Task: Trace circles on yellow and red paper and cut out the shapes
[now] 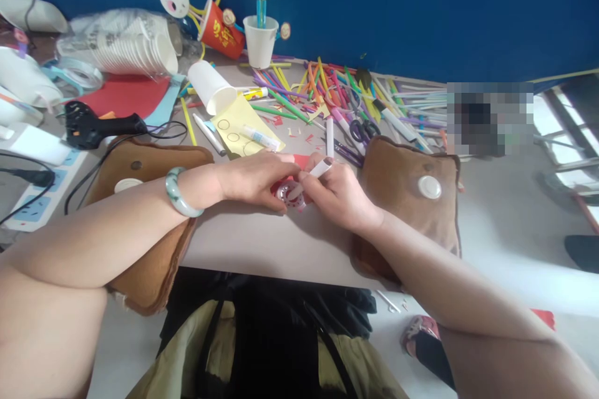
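Holds one white marker clamped between the thumb and fingers of the right hand, just nearer the wearer than the yellow sheet and to its right. Slants the marker's long axis from the upper right down to the lower left, the lower end directed at one small round piece with a dotted rim. Bends the right wrist inward, with the forearm coming in from the lower right. Stretches the left hand across from the left, palm down, thumb and fingers around the round piece; cannot tell whether pinched shut on it. Shows two brown cushions, one left and one right of the yellow sheet, both nearer the wearer. Has one white cup lying just beyond the sheet, one red cup and one upright white cup farther back, both bearing figures. Includes one black glue gun well left, and uncountably many coloured sticks to the right.
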Demonstrator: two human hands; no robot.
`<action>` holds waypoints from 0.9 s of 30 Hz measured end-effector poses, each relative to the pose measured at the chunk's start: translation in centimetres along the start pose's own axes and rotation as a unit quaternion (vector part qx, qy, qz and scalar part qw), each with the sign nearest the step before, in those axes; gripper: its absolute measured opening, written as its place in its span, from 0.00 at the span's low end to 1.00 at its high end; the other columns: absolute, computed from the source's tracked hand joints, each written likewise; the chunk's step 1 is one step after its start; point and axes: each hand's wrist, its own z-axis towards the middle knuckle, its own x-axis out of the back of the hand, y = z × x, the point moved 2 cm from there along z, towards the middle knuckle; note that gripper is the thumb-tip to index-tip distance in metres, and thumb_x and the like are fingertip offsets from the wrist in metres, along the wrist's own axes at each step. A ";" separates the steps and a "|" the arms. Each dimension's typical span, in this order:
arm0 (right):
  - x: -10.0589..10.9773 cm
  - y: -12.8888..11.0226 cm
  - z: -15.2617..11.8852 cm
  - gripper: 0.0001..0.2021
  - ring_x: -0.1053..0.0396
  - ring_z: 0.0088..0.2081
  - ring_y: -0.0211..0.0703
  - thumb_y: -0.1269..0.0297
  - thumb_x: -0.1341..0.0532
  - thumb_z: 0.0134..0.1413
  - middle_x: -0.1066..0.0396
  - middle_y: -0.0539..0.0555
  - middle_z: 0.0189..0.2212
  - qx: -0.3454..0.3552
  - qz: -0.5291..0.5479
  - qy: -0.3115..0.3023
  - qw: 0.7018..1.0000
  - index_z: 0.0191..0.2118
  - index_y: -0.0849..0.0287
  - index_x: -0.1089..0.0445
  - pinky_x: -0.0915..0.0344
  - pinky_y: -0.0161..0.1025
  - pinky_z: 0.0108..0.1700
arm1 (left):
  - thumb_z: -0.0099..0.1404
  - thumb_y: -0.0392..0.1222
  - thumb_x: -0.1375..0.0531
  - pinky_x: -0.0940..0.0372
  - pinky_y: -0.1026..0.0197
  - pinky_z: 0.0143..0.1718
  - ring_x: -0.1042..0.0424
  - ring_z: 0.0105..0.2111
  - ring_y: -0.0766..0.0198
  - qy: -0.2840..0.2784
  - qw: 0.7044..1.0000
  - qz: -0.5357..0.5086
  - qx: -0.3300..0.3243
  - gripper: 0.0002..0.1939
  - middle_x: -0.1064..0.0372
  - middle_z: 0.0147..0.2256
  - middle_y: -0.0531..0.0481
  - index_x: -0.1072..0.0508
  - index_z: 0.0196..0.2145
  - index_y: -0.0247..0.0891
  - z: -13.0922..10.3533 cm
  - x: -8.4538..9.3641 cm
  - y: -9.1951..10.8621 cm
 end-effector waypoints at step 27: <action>0.3 0.2 -0.5 0.12 0.36 0.22 0.35 0.64 0.45 0.61 0.32 0.49 0.22 0.020 0.020 0.067 0.997 0.25 0.56 0.39 0.40 0.35 0.28 | 0.54 0.43 0.32 0.42 0.60 0.36 0.34 0.33 0.62 0.001 1.000 -0.027 -0.008 0.14 0.34 0.33 0.52 0.30 0.36 0.38 0.0 0.0 0.1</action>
